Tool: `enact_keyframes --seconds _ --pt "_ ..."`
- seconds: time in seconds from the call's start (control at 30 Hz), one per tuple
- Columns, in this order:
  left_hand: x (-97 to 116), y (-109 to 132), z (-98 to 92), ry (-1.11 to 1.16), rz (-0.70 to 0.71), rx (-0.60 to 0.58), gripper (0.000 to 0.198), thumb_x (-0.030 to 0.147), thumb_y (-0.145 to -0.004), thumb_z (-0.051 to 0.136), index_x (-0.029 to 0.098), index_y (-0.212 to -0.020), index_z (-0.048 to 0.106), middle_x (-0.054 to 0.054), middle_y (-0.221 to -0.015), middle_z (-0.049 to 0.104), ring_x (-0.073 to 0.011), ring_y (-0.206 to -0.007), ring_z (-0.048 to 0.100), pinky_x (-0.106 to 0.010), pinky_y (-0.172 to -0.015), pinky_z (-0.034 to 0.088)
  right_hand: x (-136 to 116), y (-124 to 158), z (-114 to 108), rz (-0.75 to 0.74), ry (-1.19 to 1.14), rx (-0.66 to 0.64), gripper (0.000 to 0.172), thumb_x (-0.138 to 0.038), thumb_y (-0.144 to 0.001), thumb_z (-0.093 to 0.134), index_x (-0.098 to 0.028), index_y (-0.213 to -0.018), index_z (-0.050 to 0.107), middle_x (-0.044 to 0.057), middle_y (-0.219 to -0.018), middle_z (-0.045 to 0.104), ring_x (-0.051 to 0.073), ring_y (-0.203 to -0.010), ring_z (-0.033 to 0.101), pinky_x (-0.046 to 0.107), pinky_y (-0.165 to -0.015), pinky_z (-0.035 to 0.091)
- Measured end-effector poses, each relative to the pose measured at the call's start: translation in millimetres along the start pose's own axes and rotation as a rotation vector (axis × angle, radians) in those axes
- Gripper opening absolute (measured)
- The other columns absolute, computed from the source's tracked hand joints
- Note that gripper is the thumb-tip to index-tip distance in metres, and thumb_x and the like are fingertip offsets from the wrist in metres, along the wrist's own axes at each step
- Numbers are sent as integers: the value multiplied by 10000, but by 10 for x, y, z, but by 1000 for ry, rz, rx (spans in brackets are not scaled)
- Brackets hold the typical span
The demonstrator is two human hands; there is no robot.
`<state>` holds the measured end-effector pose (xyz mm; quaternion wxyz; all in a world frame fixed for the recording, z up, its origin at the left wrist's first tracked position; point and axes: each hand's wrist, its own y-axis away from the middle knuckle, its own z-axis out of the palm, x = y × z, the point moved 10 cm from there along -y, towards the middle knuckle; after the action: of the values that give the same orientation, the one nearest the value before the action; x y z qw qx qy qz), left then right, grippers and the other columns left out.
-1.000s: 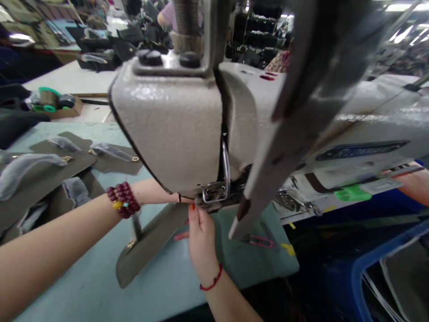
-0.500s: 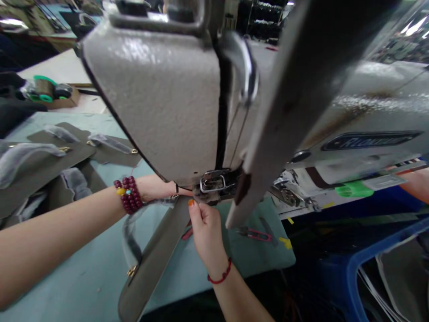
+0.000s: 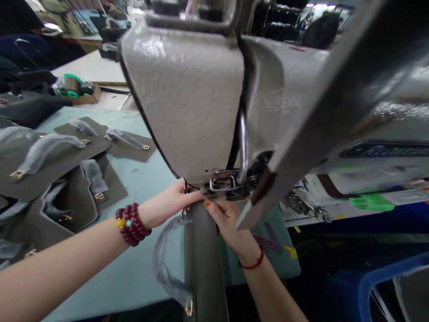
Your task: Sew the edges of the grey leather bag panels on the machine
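Note:
A grey-brown leather-like bag panel (image 3: 204, 264) lies under the head of a sewing machine (image 3: 187, 98), running down toward me. Its handle (image 3: 164, 268), wrapped in clear plastic, bows out to the left from gold fittings. My left hand (image 3: 169, 203) grips the panel's left side at the needle area, thumb across the top, other fingers partly hidden by the machine head. On the right edge, my right hand (image 3: 231, 223) pinches the panel, its thumb close to the left thumb. The stitching point is hidden behind the machine head.
More panels with plastic-wrapped handles (image 3: 56, 147) overlap on the pale blue table (image 3: 134, 273) at left. Pink thread snips (image 3: 266, 241) lie right of my right hand. A blue bin (image 3: 365, 286) stands lower right. A grey bar (image 3: 301, 116) slants across the machine's front.
The panel has swung from a slant at lower left to nearly straight toward me. Both hands have turned with it, and the right hand sits farther right. The view has shifted slightly.

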<state>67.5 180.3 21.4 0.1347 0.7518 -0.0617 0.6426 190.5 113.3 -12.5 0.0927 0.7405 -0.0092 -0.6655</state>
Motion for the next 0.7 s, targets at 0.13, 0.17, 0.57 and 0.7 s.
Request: enact_keyframes --seconds 0.13,0.17,0.57,0.7 --pt "22 63 264 36 -26 -217 278 421 -719 745 228 -917 771 -55 -960 779 -304 -1016 688 -440 -942 540 -37 9 -9 11 -12 -26 430 -441 -932 470 -192 -585 417 -44 -520 387 83 -475 389 194 -424 262" --pt "13 74 265 31 -30 -226 293 421 -752 725 224 -965 764 -50 -986 778 -297 -1031 683 -437 -974 522 -34 23 4 26 -21 -39 434 -448 -936 465 -192 -588 431 -45 -514 400 85 -463 400 192 -416 268" --pt "-965 724 -97 -32 74 -67 672 423 -893 611 323 -1506 353 -37 -1614 310 -324 -1478 267 -475 -1197 288 87 447 -56 50 -31 57 409 -406 -924 522 -183 -595 423 -31 -580 382 92 -547 338 198 -469 274" --pt "-894 777 63 -75 179 61 764 457 -876 622 315 -1536 266 -49 -1637 235 -316 -1502 190 -458 -1234 194 46 465 -50 59 -3 73 440 -405 -920 516 -189 -565 370 -32 -553 324 91 -530 299 205 -434 193"
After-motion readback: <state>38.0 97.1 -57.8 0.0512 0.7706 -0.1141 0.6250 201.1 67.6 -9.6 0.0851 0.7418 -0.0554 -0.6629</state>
